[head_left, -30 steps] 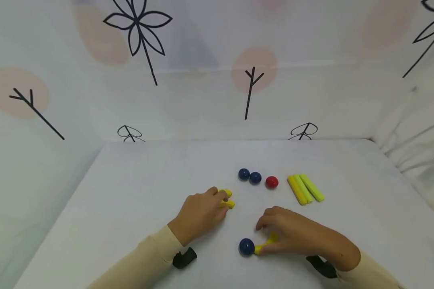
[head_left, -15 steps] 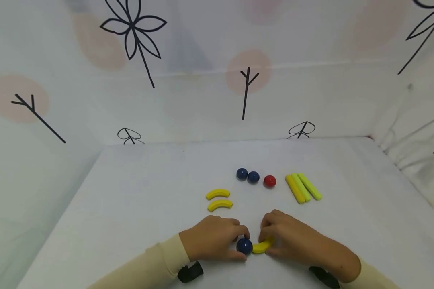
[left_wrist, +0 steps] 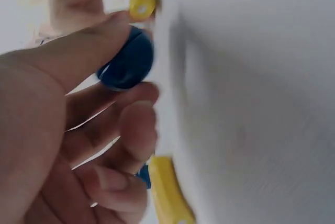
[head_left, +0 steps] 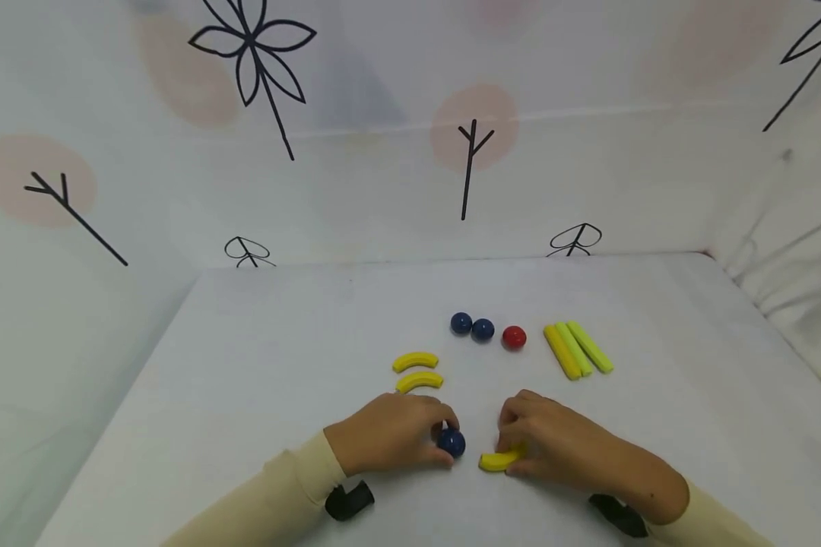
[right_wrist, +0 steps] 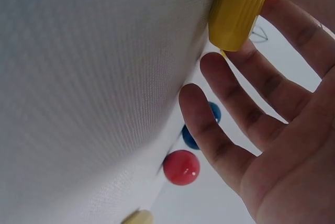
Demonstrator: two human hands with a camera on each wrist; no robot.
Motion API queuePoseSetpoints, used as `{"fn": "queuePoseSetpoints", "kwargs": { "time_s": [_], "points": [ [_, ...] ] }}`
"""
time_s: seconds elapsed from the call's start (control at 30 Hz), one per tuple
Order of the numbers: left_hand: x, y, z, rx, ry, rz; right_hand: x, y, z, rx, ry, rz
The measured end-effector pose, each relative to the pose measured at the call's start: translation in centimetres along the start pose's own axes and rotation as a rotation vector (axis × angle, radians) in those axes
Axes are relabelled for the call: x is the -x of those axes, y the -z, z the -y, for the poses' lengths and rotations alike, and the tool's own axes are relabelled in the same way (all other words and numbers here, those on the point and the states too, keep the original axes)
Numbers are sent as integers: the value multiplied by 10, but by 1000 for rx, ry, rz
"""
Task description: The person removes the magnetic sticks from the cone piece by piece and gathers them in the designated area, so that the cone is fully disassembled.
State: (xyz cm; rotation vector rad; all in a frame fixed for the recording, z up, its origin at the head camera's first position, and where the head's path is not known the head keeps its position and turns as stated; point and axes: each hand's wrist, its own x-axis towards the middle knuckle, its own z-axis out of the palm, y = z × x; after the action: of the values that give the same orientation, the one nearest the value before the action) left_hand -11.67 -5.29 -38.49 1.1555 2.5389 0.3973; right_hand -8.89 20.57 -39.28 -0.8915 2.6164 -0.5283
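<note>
Near the front of the white table, my left hand pinches a shiny dark blue ball between thumb and fingertips; the left wrist view shows the ball up close. Just to its right, my right hand pinches one end of a curved yellow piece, whose other end points at the ball across a small gap. In the right wrist view the ridged yellow piece sits at the thumb, and the other fingers are spread. Two similar curved yellow pieces, one behind the other, lie beyond my left hand.
Farther back are two blue balls side by side and a red ball. To their right lie a yellow stick and two yellow-green sticks. A patterned white cloth rises behind the table.
My left hand left the two curved yellow pieces, came down to the blue ball and pinched it. The ball has since shifted left and back, apart from the yellow piece my right hand holds.
</note>
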Motion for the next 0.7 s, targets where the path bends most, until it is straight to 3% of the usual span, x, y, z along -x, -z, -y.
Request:
{"fn": "queuePoseSetpoints", "kwargs": {
  "time_s": [0.2, 0.3, 0.5, 0.7],
  "points": [
    [-15, 19, 6, -17, 99, -219, -1, 2, 2, -10, -10, -2],
    [-31, 24, 8, -39, 133, -280, 0, 1, 1, -3, -7, -12],
    [-64, 26, 13, -105, 206, -265, 0, 0, 0, 3, 19, -37],
    [-82, 20, 17, -191, 228, -237, 1, -2, -2, 16, 51, -64]
  ]
}}
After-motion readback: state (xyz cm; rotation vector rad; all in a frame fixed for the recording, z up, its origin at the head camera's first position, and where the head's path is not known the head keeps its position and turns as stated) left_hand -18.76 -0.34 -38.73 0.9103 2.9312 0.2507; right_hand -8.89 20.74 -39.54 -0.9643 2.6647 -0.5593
